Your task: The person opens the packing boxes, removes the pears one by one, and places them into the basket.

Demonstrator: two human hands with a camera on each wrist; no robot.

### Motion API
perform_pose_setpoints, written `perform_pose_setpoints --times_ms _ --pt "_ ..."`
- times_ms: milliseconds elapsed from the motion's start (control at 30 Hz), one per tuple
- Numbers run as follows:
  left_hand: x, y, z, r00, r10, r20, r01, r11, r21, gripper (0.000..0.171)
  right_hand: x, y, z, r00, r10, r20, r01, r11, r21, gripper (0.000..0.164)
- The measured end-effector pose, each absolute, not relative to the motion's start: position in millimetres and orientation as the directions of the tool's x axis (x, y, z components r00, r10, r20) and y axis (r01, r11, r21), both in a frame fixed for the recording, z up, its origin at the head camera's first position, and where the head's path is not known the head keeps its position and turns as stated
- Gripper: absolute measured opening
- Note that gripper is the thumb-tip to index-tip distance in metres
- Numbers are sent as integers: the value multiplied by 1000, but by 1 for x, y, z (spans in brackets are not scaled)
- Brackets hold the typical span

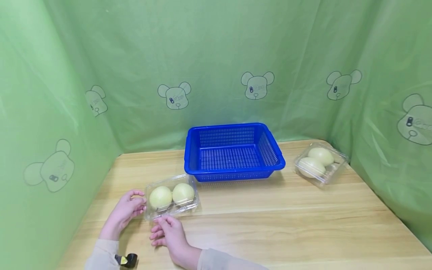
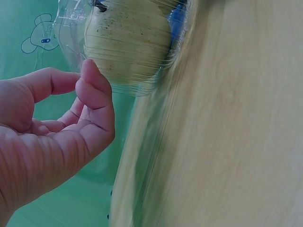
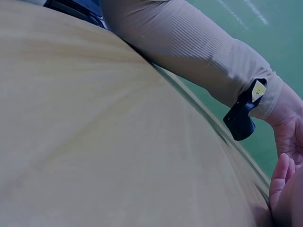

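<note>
A clear plastic clamshell box (image 1: 172, 181) with two pale yellow pears (image 1: 160, 198) inside lies left of centre in the head view. At its left end, the left hand (image 1: 126, 208) pinches the box's edge between thumb and bent index finger. In the left wrist view, that thumb and fingertip (image 2: 97, 78) meet right at the plastic, with a speckled, stemmed pear (image 2: 125, 40) behind it. The right hand (image 1: 172, 238) pinches the box's near edge with thumb and index finger, its other fingers curled. Its fingertips are mostly out of the right wrist view.
A blue plastic basket (image 1: 236, 175) with slotted walls stands at the back, just behind the box. Another clear box (image 1: 332, 174) with two pears sits at the table's back right. Green curtains (image 1: 216, 56) surround the wooden table (image 1: 287, 225). A black device (image 1: 128, 260) is strapped to the left wrist.
</note>
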State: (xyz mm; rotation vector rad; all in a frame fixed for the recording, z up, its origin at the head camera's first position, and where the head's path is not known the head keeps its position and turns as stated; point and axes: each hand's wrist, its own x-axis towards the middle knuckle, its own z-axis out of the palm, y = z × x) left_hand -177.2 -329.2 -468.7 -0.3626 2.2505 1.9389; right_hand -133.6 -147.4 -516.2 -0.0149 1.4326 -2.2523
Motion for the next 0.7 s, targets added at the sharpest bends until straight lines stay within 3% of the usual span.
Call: perform_pose_setpoints --times_ms 700 --pt "-177 -333 -470 -962 -61 -268 -273 117 955 32 -138 -148 -515 -907 -309 -286 396 -401 -826 24"
